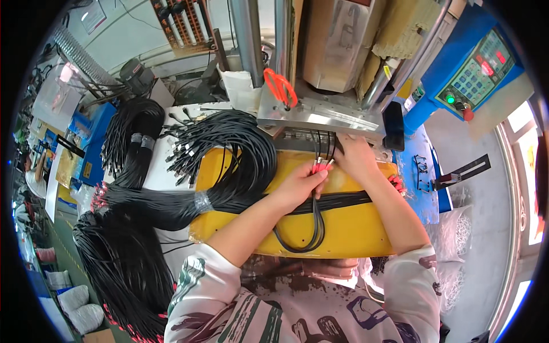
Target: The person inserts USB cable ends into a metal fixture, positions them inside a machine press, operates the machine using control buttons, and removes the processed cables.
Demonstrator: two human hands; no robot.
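Note:
My left hand is closed round a few black cables with red ends. They loop down over the yellow work plate, and their thin leads rise toward the metal mould. Beside it, my right hand reaches to the mould, just under the thick steel plate of the press. Its fingertips are largely hidden there, so I cannot see whether they grip anything. A taped bundle of black cables curves over the plate's left side, close to my left forearm.
More black cable bundles hang off the table's left side. A blue control panel with buttons stands at the upper right. Near the press are a dark phone-like slab and an orange-red loop. Red-tipped pieces lie by my right forearm.

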